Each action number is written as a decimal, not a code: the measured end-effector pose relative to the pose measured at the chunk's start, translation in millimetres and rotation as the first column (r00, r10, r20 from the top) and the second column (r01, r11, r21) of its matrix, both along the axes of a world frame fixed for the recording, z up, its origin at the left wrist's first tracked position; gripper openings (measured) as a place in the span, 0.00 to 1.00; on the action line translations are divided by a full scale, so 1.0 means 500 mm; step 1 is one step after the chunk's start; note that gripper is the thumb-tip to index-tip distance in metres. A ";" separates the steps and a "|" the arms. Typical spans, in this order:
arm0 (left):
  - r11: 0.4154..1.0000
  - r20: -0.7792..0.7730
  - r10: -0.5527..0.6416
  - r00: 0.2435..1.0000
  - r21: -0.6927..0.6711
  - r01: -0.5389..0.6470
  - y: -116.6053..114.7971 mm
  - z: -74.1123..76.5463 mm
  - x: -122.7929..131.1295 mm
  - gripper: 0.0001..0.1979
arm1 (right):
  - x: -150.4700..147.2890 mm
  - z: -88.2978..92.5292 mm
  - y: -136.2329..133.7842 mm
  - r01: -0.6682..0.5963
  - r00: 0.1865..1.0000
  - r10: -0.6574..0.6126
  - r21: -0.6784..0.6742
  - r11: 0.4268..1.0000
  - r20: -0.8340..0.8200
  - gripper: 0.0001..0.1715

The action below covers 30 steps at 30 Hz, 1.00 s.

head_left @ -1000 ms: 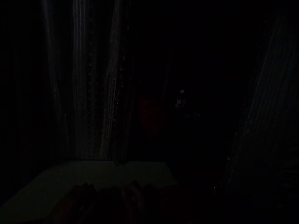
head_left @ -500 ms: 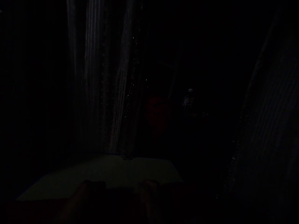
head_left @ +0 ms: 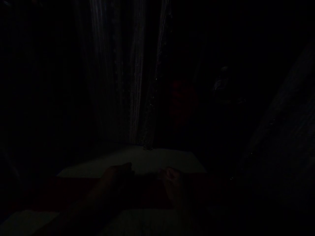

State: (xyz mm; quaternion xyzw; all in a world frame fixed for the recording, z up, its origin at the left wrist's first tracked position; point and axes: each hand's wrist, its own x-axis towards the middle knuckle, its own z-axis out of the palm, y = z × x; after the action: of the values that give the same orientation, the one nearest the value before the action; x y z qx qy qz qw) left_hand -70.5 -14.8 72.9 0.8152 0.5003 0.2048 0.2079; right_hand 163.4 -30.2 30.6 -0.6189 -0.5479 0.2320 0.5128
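Observation:
The view is very dark. My left hand [head_left: 116, 173] is over a dark red cloth [head_left: 73, 190], its fingers curled together near the edge of a pale surface [head_left: 147, 160]. To its right, my right hand [head_left: 172, 178] is also closed, at about the same height and a short gap away. Shadow hides whatever either hand may hold. The red cloth forms a band across the pale surface, which shows again below it.
A sheer, patterned curtain [head_left: 136, 82] hangs behind the pale surface, its lower edge reaching it. Another curtain-like cloth [head_left: 283, 114] hangs at the right. Beyond are a dim red shape [head_left: 183, 98] and a small bottle-like object [head_left: 221, 80].
The view has shifted, so the curtain and bottle-like object appear farther right and higher. Both hands show higher and farther right, and more of the red cloth and the pale surface below it is visible.

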 end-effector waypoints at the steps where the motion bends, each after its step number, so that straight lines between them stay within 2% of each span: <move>1: 0.999 0.006 -0.031 1.000 0.030 0.031 -0.004 0.000 0.003 0.16 | -0.004 0.002 -0.007 -0.019 0.999 0.020 -0.012 1.000 0.031 0.30; 3: 0.981 -0.053 -0.114 0.992 0.151 0.120 -0.013 -0.007 0.012 0.16 | -0.012 0.006 -0.021 -0.067 0.988 0.069 -0.018 0.998 0.138 0.29; 5: 0.940 -0.164 -0.231 0.959 0.216 0.263 -0.020 -0.022 0.022 0.25 | -0.018 0.006 -0.030 -0.148 0.950 0.127 0.052 0.988 0.286 0.28; 8: 0.926 -0.288 -0.319 0.903 0.109 0.362 -0.028 -0.048 0.030 0.31 | -0.021 -0.009 -0.030 -0.293 0.844 0.191 0.131 0.947 0.501 0.22; 10: 0.925 -0.310 -0.341 0.887 0.055 0.375 -0.030 -0.064 0.029 0.32 | -0.019 -0.031 -0.028 -0.353 0.716 0.234 0.052 0.934 0.658 0.29; 13: 0.914 -0.287 -0.350 0.892 0.103 0.392 -0.029 -0.082 0.022 0.31 | -0.016 -0.066 -0.029 -0.358 0.459 0.274 -0.106 0.928 0.845 0.37; 16: 0.913 -0.268 -0.346 0.899 0.123 0.388 -0.029 -0.093 0.018 0.32 | -0.014 -0.086 -0.033 -0.311 0.320 0.266 -0.165 0.936 0.909 0.45; 18: 0.916 -0.267 -0.338 0.902 0.128 0.381 -0.030 -0.095 0.018 0.33 | -0.014 -0.091 -0.034 -0.315 0.286 0.216 -0.121 0.941 0.934 0.47; 21: 0.920 -0.299 -0.317 0.900 0.136 0.369 -0.032 -0.094 0.019 0.34 | -0.014 -0.095 -0.031 -0.298 0.301 0.141 -0.048 0.953 0.943 0.45; 26: 0.922 -0.328 -0.313 0.891 0.119 0.368 -0.034 -0.087 0.016 0.35 | -0.006 -0.098 -0.027 -0.319 0.316 0.166 -0.061 0.946 0.934 0.44; 30: 0.911 -0.330 -0.321 0.888 0.150 0.385 -0.035 -0.095 0.017 0.34 | -0.002 -0.092 -0.029 -0.314 0.325 0.183 -0.077 0.946 0.928 0.42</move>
State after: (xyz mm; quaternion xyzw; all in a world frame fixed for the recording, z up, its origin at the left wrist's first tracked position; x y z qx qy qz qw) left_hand -62.0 -32.3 25.6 0.9317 0.3436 0.0899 0.0762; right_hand 162.4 -44.5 -15.4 -0.5186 -0.8405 -0.1119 0.1099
